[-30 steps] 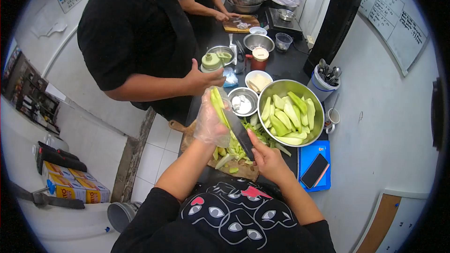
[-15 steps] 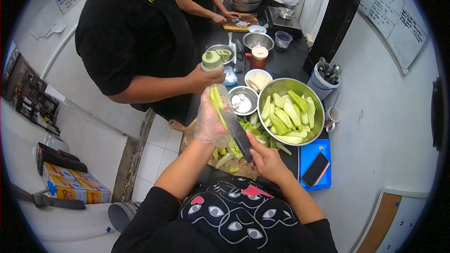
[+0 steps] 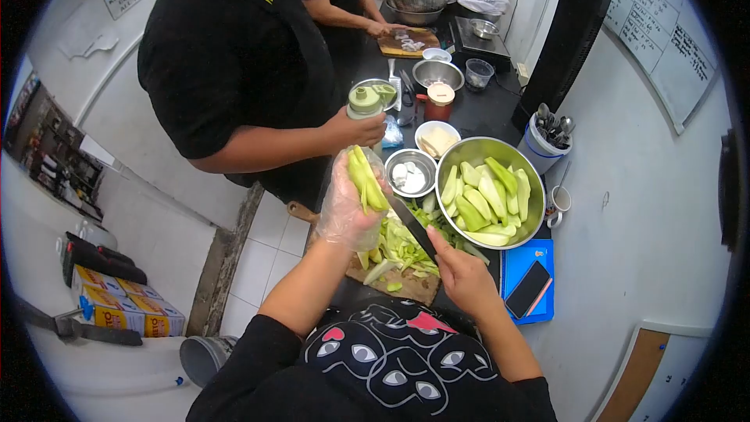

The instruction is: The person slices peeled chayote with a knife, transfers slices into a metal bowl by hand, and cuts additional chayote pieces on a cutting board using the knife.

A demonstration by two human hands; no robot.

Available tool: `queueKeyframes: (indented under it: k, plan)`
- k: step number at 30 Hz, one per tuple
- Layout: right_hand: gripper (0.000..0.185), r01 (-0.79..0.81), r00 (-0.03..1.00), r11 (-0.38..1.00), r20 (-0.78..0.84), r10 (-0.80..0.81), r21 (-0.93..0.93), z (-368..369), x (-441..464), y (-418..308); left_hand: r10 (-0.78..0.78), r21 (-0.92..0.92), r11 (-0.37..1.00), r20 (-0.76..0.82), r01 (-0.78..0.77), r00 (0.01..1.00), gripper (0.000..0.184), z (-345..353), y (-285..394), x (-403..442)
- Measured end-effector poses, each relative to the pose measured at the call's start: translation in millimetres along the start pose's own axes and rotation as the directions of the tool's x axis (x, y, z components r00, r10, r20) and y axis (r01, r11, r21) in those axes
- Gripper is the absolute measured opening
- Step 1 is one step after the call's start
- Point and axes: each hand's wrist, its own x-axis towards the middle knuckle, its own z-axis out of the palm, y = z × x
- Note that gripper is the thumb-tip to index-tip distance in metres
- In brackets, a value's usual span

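My left hand (image 3: 351, 195), in a clear plastic glove, is closed around a light green fruit piece (image 3: 366, 178) with lengthwise cuts in it; its exact kind I cannot tell. In my right hand (image 3: 466, 273) is the handle of a kitchen knife (image 3: 412, 225). The blade slants up and left, its tip close to the fruit piece; whether they touch is unclear. Below both hands, pale green shreds and strips (image 3: 394, 246) lie heaped on a wooden cutting board (image 3: 418, 284). A steel bowl (image 3: 537, 211) of peeled, long green pieces (image 3: 486, 195) stands to the right.
A person (image 3: 234, 62) in black stands at the left, holding a green-lidded bottle (image 3: 366, 101). Farther back, another person's hands work at a second board (image 3: 402, 48). A small steel bowl (image 3: 410, 158), a white bowl (image 3: 436, 129), a red mug (image 3: 438, 109) and a phone (image 3: 527, 289) are nearby.
The knife has drawn back from the fruit piece, down and to the right, and its blade has turned edge-on. My left hand still grips the fruit piece, its cut side tilted more into view.
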Motion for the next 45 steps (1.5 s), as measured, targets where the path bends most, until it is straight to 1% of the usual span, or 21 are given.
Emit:
queueKeyframes:
  k: [3,5,7,8,11,14,17,20,23,25,26,29,31,34,36,38,40,41,43,44,45]
  plan:
    - [0.058,-0.007,0.999,0.997,-0.053,0.011,0.074,5,4,-6,0.000,-0.043,0.999,0.011,0.001,1.000,0.034,-6,-5,3]
    - [0.058,-0.002,0.997,0.994,-0.076,0.010,0.107,9,7,-9,0.034,-0.038,0.999,-0.034,-0.035,0.999,0.031,1,-11,-4]
    - [0.058,0.012,0.995,0.991,-0.098,0.002,0.136,12,10,-10,0.088,-0.008,0.996,-0.009,-0.088,0.996,0.029,3,-14,-8]
    - [0.058,0.003,0.996,0.990,-0.093,0.010,0.140,13,10,-9,0.116,0.007,0.993,0.004,-0.116,0.993,0.028,4,-15,-9]
    - [0.058,-0.032,0.997,0.987,-0.068,0.042,0.156,14,9,-8,0.109,0.008,0.994,0.057,-0.110,0.992,0.028,-3,-15,-7]
    - [0.059,-0.081,0.996,0.982,-0.021,0.085,0.172,10,7,-10,0.085,-0.041,0.996,0.017,-0.085,0.996,0.029,-5,-13,-4]
    - [0.059,-0.116,0.993,0.977,0.010,0.116,0.176,5,6,-11,0.266,0.264,0.922,0.102,-0.284,0.959,0.030,-22,-19,5]
    - [0.058,-0.109,0.994,0.974,-0.006,0.112,0.200,5,3,-9,0.157,0.166,0.973,0.051,-0.163,0.986,0.029,-25,-17,9]
    - [0.056,-0.095,0.994,0.958,-0.033,0.108,0.269,12,1,-4,0.009,-0.062,0.998,-0.069,-0.013,0.998,0.029,-13,-16,5]
    - [0.055,-0.111,0.991,0.931,-0.027,0.129,0.347,15,1,-4,0.062,0.048,0.997,-0.054,-0.059,0.997,0.029,-18,-17,6]
    - [0.055,-0.152,0.987,0.915,0.009,0.160,0.373,15,1,-2,0.088,0.101,0.991,-0.044,-0.084,0.995,0.029,-20,-18,7]
    - [0.054,-0.240,0.971,0.868,0.100,0.218,0.435,13,2,2,0.010,-0.054,0.998,-0.015,-0.011,1.000,0.029,-4,-17,0]
    - [0.054,-0.254,0.967,0.847,0.128,0.220,0.467,11,4,4,0.019,0.001,1.000,-0.009,-0.018,1.000,0.029,1,-17,-6]
    - [0.054,-0.186,0.982,0.899,0.095,0.161,0.396,15,3,14,0.022,0.043,0.999,-0.012,-0.021,1.000,0.029,0,-18,-3]
    - [0.055,-0.096,0.995,0.950,0.049,0.085,0.298,11,4,13,0.006,0.044,0.999,0.009,-0.007,1.000,0.029,-2,-18,-2]
    - [0.057,-0.012,1.000,0.985,0.000,0.013,0.170,9,3,13,-0.020,0.032,0.999,0.054,0.019,0.998,0.030,-5,-17,-4]
    - [0.059,0.061,0.997,0.998,-0.053,-0.060,0.011,10,3,14,0.015,0.047,0.999,-0.012,-0.014,1.000,0.030,-10,-21,-1]
    - [0.060,0.061,0.994,0.998,-0.087,-0.061,0.000,10,3,13,0.036,0.055,0.998,-0.042,-0.033,0.998,0.030,-11,-21,1]
    - [0.061,0.058,0.987,0.998,-0.150,-0.060,-0.020,13,0,8,-0.010,-0.105,0.994,-0.041,0.006,0.999,0.030,-5,-17,-1]
    - [0.058,0.036,0.992,0.998,-0.117,-0.041,-0.051,10,0,5,-0.034,-0.184,0.983,-0.039,0.027,0.999,0.030,-4,-16,-2]
    - [0.056,0.014,0.996,0.996,-0.086,-0.021,-0.083,6,-1,0,-0.003,-0.117,0.993,-0.034,0.000,0.999,0.032,-6,-16,-1]
